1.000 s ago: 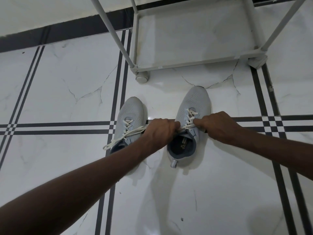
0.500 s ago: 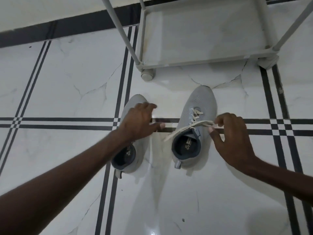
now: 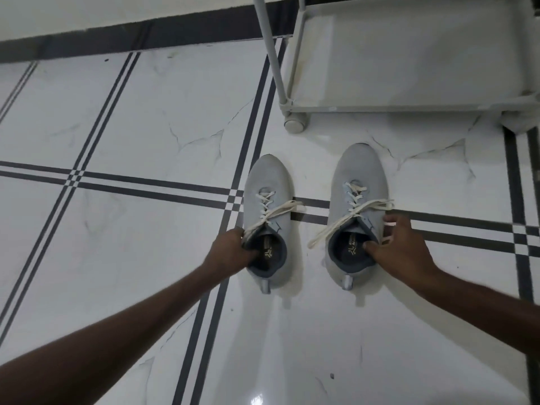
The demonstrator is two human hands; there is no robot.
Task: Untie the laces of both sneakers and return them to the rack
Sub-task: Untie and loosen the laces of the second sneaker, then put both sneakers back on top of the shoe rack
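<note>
Two light grey sneakers stand side by side on the floor, toes pointing away from me. The left sneaker has loose cream laces trailing off both its sides. My left hand grips its collar, fingers tucked inside the opening. The right sneaker also has untied laces spread across it. My right hand holds its collar on the right side, thumb inside the opening and fingers along the outer wall.
A pale grey shoe rack stands just beyond the sneakers, with a round foot at its front left corner and a slanted pole rising from it. The white marble-look floor has dark stripe lines. A dark skirting runs along the wall at the top.
Both hands have let go of the right sneaker's laces, now loose, and moved apart. The left hand went to the left sneaker's collar, the right hand to the right sneaker's collar.
</note>
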